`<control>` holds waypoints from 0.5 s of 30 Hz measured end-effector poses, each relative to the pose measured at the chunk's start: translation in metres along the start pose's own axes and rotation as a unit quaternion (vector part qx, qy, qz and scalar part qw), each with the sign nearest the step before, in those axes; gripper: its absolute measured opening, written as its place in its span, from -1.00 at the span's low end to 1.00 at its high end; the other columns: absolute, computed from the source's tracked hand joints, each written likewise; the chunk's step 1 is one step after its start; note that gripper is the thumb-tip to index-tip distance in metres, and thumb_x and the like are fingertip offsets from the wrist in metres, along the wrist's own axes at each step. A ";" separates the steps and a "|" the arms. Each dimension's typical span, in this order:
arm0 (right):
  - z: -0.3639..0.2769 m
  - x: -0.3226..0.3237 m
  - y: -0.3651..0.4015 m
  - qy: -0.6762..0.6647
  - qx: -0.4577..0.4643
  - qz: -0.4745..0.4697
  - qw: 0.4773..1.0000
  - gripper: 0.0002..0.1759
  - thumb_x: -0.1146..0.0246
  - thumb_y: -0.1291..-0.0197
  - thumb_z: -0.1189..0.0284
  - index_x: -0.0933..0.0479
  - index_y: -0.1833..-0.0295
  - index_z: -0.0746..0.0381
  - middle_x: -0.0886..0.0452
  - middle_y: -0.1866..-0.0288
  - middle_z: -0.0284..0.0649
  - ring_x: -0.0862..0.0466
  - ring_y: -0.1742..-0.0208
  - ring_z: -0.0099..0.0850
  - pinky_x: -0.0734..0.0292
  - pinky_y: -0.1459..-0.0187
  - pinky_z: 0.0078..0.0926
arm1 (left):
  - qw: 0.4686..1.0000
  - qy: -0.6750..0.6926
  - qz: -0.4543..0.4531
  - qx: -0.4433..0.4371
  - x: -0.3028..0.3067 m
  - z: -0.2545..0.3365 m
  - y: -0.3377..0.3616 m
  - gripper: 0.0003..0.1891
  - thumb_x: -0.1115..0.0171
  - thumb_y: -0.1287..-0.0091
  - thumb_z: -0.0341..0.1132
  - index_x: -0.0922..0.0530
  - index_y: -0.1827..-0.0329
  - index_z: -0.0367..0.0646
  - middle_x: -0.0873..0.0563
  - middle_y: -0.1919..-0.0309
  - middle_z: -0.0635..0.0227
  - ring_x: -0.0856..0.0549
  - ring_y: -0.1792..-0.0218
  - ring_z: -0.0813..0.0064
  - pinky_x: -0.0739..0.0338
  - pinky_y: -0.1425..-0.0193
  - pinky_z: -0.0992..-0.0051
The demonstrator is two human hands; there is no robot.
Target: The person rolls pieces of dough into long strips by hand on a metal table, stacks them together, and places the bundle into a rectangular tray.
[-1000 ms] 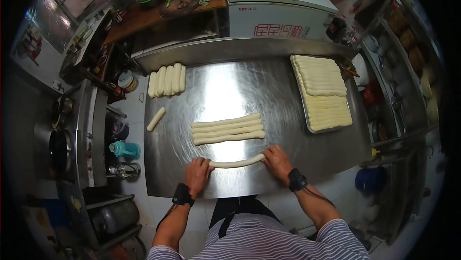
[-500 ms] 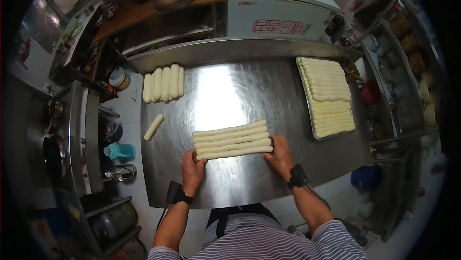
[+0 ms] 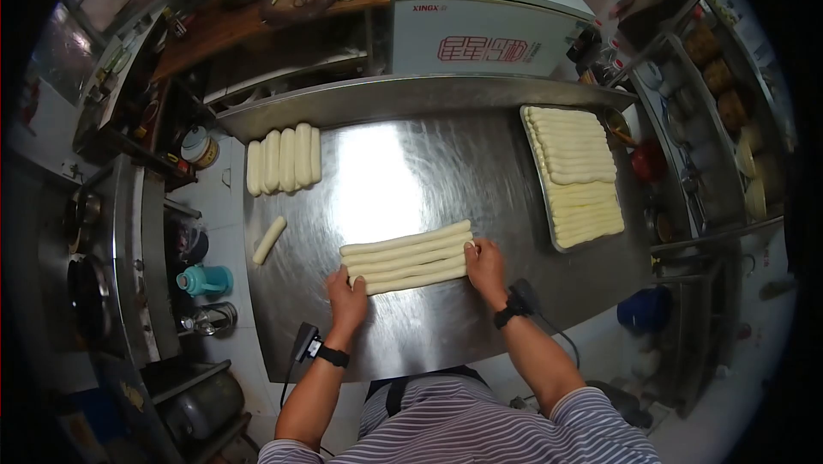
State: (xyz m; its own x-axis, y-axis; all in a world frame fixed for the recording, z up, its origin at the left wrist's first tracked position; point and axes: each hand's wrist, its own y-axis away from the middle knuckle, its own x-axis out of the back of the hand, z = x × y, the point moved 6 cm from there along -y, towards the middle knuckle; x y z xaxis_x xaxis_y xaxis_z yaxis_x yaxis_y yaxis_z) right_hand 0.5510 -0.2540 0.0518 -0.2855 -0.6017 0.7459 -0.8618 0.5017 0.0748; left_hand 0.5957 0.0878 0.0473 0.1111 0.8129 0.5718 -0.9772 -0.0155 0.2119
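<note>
Several long pale dough strips (image 3: 407,260) lie side by side near the front of the steel table (image 3: 446,164). At their left ends is my left hand (image 3: 347,299), its thumb and fingers closed on the ends of the nearer strips. My right hand (image 3: 487,274) grips the right ends, fingers curled and partly hidden. One short dough piece (image 3: 269,240) rests by itself to the left. Behind it, a group of thick dough rolls (image 3: 284,159) sits at the back left. On the right, a metal tray (image 3: 562,249) carries many dough strips in rows.
A raised metal edge (image 3: 429,92) runs along the table's back, with a white freezer (image 3: 489,35) behind it. Shelves (image 3: 686,121) stand at the right. A turquoise thermos (image 3: 204,280) and a glass jug (image 3: 213,318) are on the floor side at left.
My right hand has shifted from the near right corner up along the strips' right ends. The nearer strips now sit closer together and look shorter. The camera view has moved slightly.
</note>
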 end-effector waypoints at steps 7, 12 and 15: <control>0.003 -0.006 -0.008 -0.038 -0.043 0.040 0.998 -0.66 -0.35 -0.46 0.22 -0.67 -0.02 0.31 -0.76 0.10 0.01 -0.75 0.09 -0.03 -0.63 0.00 -0.10 | 0.989 0.032 -0.048 0.139 0.007 0.013 -0.002 -0.41 -0.19 -0.55 -0.36 -0.37 -0.57 -0.49 -0.49 -0.26 -0.03 -0.59 -0.21 0.15 -0.50 -0.37 0.32; -0.002 -0.012 -0.016 -0.001 -0.095 -0.005 0.995 -0.61 -0.34 -0.46 0.18 -0.64 -0.12 0.29 -0.77 0.07 -0.02 -0.76 0.04 0.01 -0.64 -0.03 -0.03 | 0.976 0.143 -0.055 0.156 -0.003 0.019 -0.011 -0.41 -0.04 -0.62 -0.31 -0.31 -0.67 -0.32 -0.46 -0.35 -0.02 -0.46 -0.46 0.17 -0.35 -0.57 0.30; 0.000 -0.011 -0.016 0.002 -0.099 0.009 0.995 -0.62 -0.33 -0.46 0.17 -0.62 -0.12 0.26 -0.76 0.05 -0.02 -0.76 0.05 0.02 -0.63 -0.03 0.00 | 0.963 0.197 -0.007 0.181 -0.002 0.020 -0.009 -0.34 -0.10 -0.62 -0.32 -0.19 -0.72 -0.33 -0.44 -0.34 0.03 -0.53 -0.29 0.17 -0.45 -0.46 0.26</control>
State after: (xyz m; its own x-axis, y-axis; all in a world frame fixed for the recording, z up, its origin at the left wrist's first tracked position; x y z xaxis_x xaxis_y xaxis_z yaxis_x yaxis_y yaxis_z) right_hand 0.5682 -0.2555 0.0422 -0.2987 -0.5887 0.7511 -0.7572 0.6253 0.1890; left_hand 0.6083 0.0749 0.0598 -0.0231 0.9713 0.2366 -0.8405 -0.1470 0.5215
